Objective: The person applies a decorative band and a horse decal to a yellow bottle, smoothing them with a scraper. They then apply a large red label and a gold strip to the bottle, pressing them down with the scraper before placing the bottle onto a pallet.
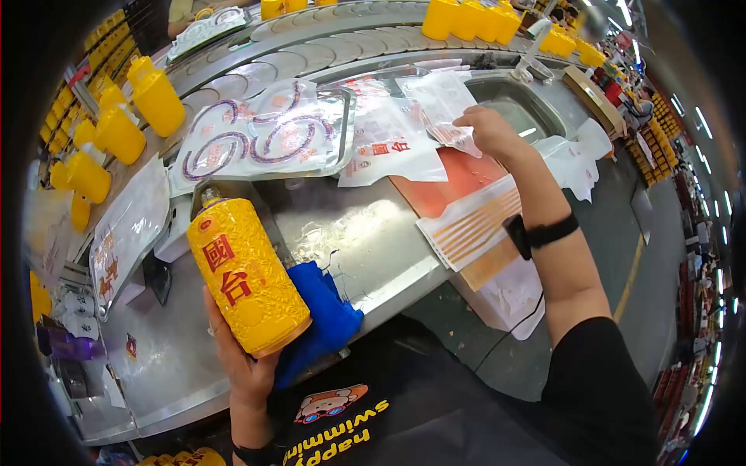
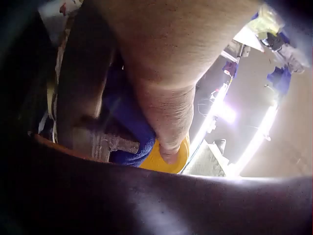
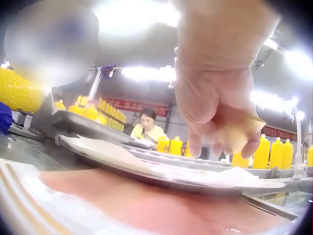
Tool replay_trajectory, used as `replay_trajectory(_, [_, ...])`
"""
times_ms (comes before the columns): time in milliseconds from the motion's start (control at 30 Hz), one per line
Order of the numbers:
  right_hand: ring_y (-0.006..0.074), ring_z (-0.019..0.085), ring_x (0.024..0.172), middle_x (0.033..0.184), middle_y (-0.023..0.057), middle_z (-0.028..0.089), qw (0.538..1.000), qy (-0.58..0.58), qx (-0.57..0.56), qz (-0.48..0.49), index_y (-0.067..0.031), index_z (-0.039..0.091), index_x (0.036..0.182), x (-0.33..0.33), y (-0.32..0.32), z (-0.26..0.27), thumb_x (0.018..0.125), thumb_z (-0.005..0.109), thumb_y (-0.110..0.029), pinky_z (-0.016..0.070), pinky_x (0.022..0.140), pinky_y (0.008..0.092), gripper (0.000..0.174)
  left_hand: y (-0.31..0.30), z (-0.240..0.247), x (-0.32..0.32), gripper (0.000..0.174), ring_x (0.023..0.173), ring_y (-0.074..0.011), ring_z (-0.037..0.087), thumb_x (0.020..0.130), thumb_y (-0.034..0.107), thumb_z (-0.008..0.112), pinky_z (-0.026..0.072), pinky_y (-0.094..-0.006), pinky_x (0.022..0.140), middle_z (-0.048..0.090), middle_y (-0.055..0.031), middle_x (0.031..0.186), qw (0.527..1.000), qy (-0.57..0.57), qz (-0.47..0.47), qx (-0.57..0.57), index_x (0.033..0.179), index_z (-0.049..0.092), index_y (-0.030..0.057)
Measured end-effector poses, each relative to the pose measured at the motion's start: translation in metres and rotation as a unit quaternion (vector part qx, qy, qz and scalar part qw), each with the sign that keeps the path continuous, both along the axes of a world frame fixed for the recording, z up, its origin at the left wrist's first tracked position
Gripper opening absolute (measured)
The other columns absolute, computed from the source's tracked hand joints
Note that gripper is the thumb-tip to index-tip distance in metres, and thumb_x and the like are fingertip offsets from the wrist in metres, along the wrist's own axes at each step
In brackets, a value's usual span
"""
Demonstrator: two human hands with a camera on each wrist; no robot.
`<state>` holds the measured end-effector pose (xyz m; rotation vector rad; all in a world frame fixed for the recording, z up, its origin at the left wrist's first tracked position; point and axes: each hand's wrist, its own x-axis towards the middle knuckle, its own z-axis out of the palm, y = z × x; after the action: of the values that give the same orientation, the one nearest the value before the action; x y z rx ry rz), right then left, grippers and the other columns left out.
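A yellow bottle (image 1: 252,283) with a raised pattern and red characters leans in my left hand (image 1: 242,365), which grips it around its lower part. Its neck points away from me, over the metal table. In the left wrist view the thumb lies against the yellow bottle (image 2: 152,160). A blue cloth (image 1: 322,311) lies just right of the bottle. My right hand (image 1: 491,132) is above printed decal sheets (image 1: 388,144) beside the sink. In the right wrist view its curled fingers pinch a small pale yellowish piece (image 3: 240,133), whose kind I cannot tell.
Ring-patterned decal sheets (image 1: 291,136) lie on a tray left of centre. An orange-red board (image 1: 443,190) and a striped sheet (image 1: 478,225) overhang the table edge. A sink (image 1: 556,109) with a faucet (image 1: 536,39) stands far right. More yellow bottles (image 1: 159,101) line the conveyor.
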<state>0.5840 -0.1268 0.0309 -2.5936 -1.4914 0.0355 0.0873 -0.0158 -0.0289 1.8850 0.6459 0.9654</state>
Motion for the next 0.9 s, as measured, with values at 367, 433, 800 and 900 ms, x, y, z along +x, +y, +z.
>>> replay_trajectory(367, [0.0360,0.056,0.117,0.126,0.0180,0.058,0.977,-0.047,-0.195,0.077,-0.0238,0.068,0.125,0.065,0.106,-0.029,0.085,0.046,0.003,0.0433,0.102,0.0407,0.053,-0.001,-0.005,-0.003,0.112,0.137,-0.0299,0.039,0.083,0.058,0.069,0.0352,-0.0417,0.111,0.030,-0.0171,0.153,0.996,-0.010,-0.021,-0.083,0.155,0.007,0.0011])
replay_trajectory(433, [0.0357,0.056,0.115,0.123,0.0177,0.059,0.975,-0.024,-0.195,0.106,-0.0214,0.069,0.123,0.069,0.105,-0.032,0.086,0.048,0.001,0.0437,0.101,0.0406,0.049,0.000,-0.008,-0.005,0.113,0.136,-0.0292,0.040,0.079,0.049,0.075,0.0354,-0.0416,0.111,0.029,-0.0166,0.152,0.994,-0.032,-0.024,-0.106,0.155,0.005,0.0012])
replay_trajectory(800, [0.0357,0.058,0.109,0.112,0.0185,0.062,0.987,-0.026,-0.149,0.056,-0.0137,0.073,0.111,0.080,0.093,-0.028,0.084,0.057,-0.001,0.0453,0.097,0.0398,0.033,-0.002,-0.014,-0.006,0.121,0.135,-0.0283,0.042,0.072,0.035,0.085,0.0376,-0.0411,0.110,0.029,-0.0151,0.152,0.979,-0.108,-0.029,-0.168,0.155,0.003,0.0021])
replay_trajectory(900, [0.0348,0.058,0.108,0.112,0.0179,0.061,0.984,0.009,-0.179,0.018,-0.0134,0.074,0.108,0.083,0.071,-0.014,0.084,0.058,-0.002,0.0452,0.097,0.0398,0.031,-0.005,-0.012,-0.005,0.120,0.135,-0.0284,0.041,0.073,0.036,0.085,0.0372,-0.0413,0.110,0.029,-0.0151,0.152,0.980,-0.099,-0.021,-0.173,0.155,0.003,0.0025])
